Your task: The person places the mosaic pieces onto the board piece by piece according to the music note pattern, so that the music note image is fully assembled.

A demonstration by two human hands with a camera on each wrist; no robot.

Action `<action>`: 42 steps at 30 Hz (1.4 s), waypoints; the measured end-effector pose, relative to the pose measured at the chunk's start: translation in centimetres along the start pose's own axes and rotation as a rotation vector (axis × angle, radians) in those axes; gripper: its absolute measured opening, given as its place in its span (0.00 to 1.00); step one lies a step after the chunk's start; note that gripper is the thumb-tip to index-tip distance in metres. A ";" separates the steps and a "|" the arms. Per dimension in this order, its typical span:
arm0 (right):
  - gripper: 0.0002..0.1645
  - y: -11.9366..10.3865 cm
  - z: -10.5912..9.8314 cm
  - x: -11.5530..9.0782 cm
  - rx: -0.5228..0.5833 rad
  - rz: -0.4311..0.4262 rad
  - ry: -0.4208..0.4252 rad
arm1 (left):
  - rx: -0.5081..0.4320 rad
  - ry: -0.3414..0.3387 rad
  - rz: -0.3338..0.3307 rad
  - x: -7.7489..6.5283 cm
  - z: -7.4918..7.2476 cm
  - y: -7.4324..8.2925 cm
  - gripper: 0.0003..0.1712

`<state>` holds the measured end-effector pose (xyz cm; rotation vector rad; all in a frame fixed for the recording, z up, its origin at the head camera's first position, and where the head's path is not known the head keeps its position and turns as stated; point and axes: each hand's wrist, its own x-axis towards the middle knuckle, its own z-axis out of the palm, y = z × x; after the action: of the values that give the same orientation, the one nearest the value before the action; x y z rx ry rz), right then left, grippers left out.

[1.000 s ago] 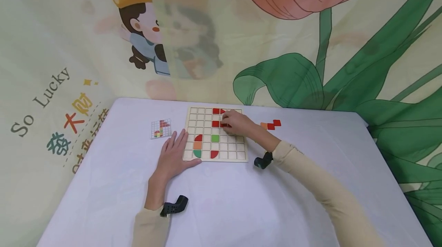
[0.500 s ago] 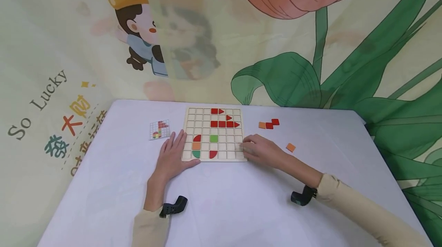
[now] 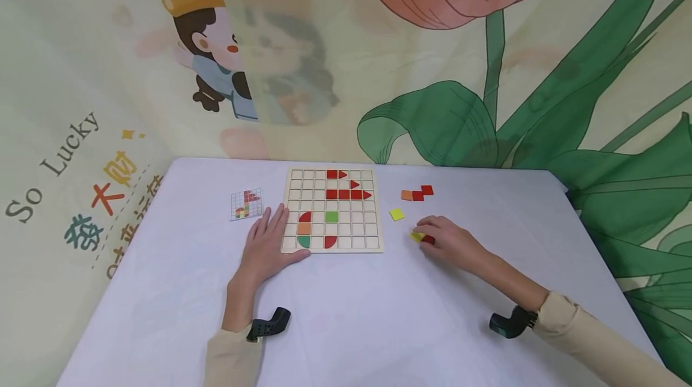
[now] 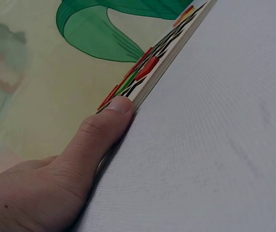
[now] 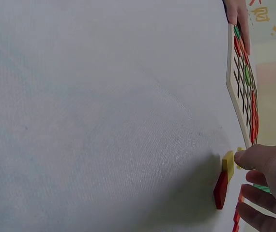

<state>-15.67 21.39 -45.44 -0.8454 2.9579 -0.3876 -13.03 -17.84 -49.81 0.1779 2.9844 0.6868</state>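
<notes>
A pale wooden grid board [image 3: 314, 190] lies on the table, with red, green and orange tiles in some of its cells. My left hand [image 3: 265, 243] rests along the board's left side, fingers straight, the thumb at the near left corner. To the right of the board, my right hand [image 3: 451, 244] hovers low over loose tiles, its fingers loosely bent. Beneath its fingertips are a yellow tile [image 5: 228, 164] and a red tile [image 5: 220, 190], which touch each other on the cloth. A green piece [image 5: 261, 188] shows partly between the right fingers.
A small pattern card [image 3: 246, 204] lies left of the board. Right of it are a single yellow tile [image 3: 397, 214] and a cluster with an orange tile [image 3: 406, 195] and two red tiles [image 3: 418, 196]. A printed cloth hangs behind the white table [image 3: 346, 315].
My right hand has left the board's third row and moved right to the loose tiles. Red tiles and triangles it covered now show. A loose orange tile is now hidden. The left hand stays put.
</notes>
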 end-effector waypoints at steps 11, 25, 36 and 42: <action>0.18 1.3 0.2 0.1 -0.019 -0.150 -0.027 | -0.002 0.007 0.003 0.0 0.1 0.1 0.62; 0.15 2.2 0.9 0.6 -0.015 -0.170 -0.017 | -0.007 -0.001 -0.003 0.1 0.0 0.0 0.62; 0.17 2.6 1.1 0.8 0.003 -0.227 0.027 | -0.005 0.009 0.001 0.1 0.0 -0.1 0.62; 0.18 2.6 1.2 0.7 -0.005 -0.210 0.028 | -0.002 0.013 0.003 0.1 0.0 -0.2 0.62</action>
<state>-17.52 22.89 -47.24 -1.1649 2.9046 -0.4033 -13.17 -17.95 -49.93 0.1787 2.9962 0.6934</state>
